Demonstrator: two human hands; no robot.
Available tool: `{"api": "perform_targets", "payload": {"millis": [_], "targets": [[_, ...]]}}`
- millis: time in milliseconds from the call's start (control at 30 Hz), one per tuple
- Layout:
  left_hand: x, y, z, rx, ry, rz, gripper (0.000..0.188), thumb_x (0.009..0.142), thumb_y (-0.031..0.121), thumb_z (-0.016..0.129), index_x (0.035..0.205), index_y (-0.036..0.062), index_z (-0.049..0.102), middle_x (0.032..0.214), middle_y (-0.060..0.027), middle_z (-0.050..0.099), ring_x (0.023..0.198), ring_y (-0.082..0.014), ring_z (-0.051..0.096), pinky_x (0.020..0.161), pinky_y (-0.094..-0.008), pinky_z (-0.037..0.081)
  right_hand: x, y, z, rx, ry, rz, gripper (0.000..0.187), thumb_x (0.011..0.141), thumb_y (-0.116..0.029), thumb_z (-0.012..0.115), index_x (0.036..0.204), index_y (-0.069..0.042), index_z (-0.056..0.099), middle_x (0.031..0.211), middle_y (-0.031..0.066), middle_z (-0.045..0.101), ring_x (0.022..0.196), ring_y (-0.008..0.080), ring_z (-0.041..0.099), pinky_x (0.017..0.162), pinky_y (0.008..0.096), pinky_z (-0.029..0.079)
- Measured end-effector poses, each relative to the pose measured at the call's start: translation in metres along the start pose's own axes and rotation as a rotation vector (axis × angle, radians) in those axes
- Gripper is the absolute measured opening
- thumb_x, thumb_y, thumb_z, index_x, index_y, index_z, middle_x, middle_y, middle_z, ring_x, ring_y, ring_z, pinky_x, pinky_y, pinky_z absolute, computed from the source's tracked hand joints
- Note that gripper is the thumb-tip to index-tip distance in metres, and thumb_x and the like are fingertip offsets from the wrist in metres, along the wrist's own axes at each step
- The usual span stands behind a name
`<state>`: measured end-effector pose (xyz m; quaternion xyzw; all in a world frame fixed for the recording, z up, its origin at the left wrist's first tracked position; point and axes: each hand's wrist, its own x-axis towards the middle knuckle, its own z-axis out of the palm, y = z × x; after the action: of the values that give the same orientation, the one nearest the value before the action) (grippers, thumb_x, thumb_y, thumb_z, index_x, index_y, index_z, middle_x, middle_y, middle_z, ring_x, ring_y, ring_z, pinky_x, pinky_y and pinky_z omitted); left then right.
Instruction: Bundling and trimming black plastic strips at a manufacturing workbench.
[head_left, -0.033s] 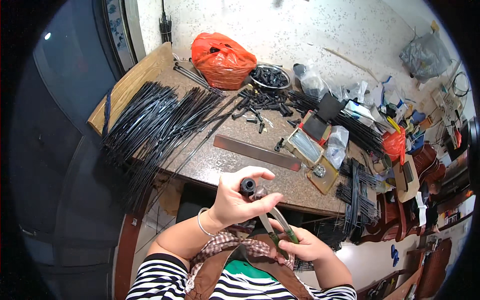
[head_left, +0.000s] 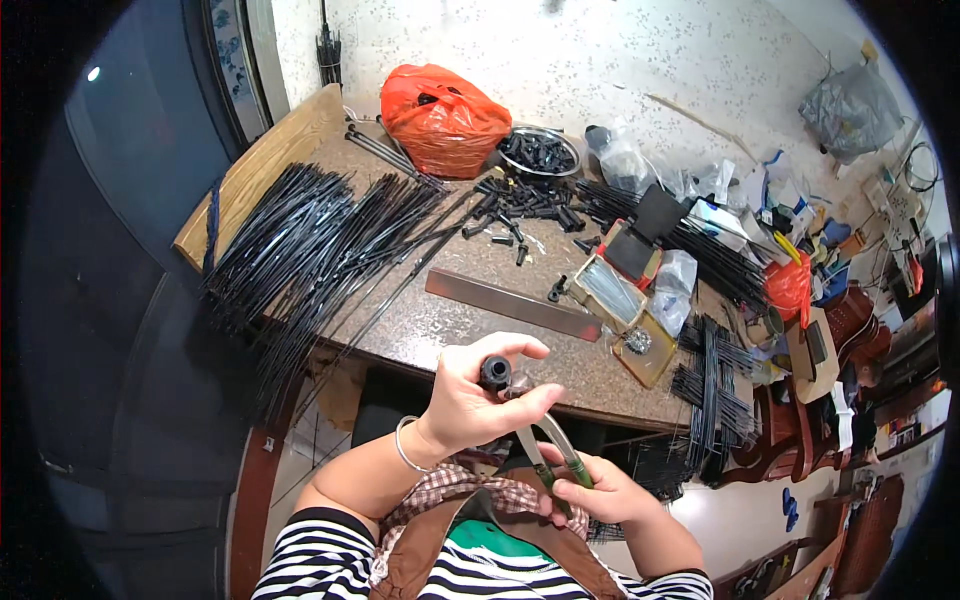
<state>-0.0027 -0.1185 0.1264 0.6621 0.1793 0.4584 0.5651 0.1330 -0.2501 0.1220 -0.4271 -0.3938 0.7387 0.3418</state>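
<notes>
Above the table's near edge, my left hand [head_left: 465, 402] is closed around a black plastic tubular part [head_left: 495, 373], its round hollow end facing up. My right hand [head_left: 605, 490] grips a pair of pliers [head_left: 558, 440] by the green-covered handles. The pliers' metal head reaches up to the black part, beside my left thumb; my fingers partly hide where the two meet. Lying on the table beyond my hands is a flat metal bar [head_left: 512, 303]. More black tubular parts [head_left: 535, 210] are scattered behind it.
Bundles of thin black rods [head_left: 300, 240] cover the left side and overhang the front. At the back stand a red plastic bag [head_left: 445, 120] and a metal bowl [head_left: 574, 166] of black parts. An open box [head_left: 612, 292] and more rods [head_left: 715, 385] lie on the right.
</notes>
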Motion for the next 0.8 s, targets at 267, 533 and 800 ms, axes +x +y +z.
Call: {"api": "perform_targets", "payload": {"millis": [267, 533, 800], "targets": [[0.035, -0.051, 0.057, 0.174, 0.119, -0.033, 0.024, 0.059, 0.003, 0.063, 0.081, -0.0003, 0.053, 0.052, 0.0043, 0.042, 0.046, -0.0014, 0.034, 0.042, -0.0143, 0.028, 0.011, 0.040, -0.055, -0.172, 0.274, -0.180, 0.024, 0.076, -0.017, 0.050, 0.092, -0.001, 0.045, 0.062, 0.0006, 0.048, 0.051, 0.0082, 0.042, 0.047, 0.0234, 0.037], [0.056, -0.077, 0.079, -0.166, 0.095, -0.061, 0.045, 0.060, 0.009, 0.067, 0.097, -0.0060, 0.047, 0.049, 0.0078, 0.032, 0.043, 0.0007, 0.025, 0.040, -0.0137, 0.017, 0.003, -0.003, -0.227, -1.175, 1.273, -0.384, 0.018, 0.067, -0.007, 0.049, 0.084, -0.003, 0.045, 0.072, 0.0150, 0.050, 0.071, 0.0293, 0.049, 0.058, 0.0341, 0.040], [0.071, -0.078, 0.069, -0.049, 0.071, -0.065, 0.045, 0.059, 0.011, 0.068, 0.096, -0.0045, 0.048, 0.046, 0.0078, 0.032, 0.041, 0.0003, 0.024, 0.038, -0.0142, 0.017, 0.026, -0.006, -0.257, -1.650, 1.093, -0.373, 0.030, 0.054, 0.002, 0.051, 0.083, -0.004, 0.046, 0.072, 0.0089, 0.049, 0.076, 0.0233, 0.047, 0.062, 0.0295, 0.042]]}}
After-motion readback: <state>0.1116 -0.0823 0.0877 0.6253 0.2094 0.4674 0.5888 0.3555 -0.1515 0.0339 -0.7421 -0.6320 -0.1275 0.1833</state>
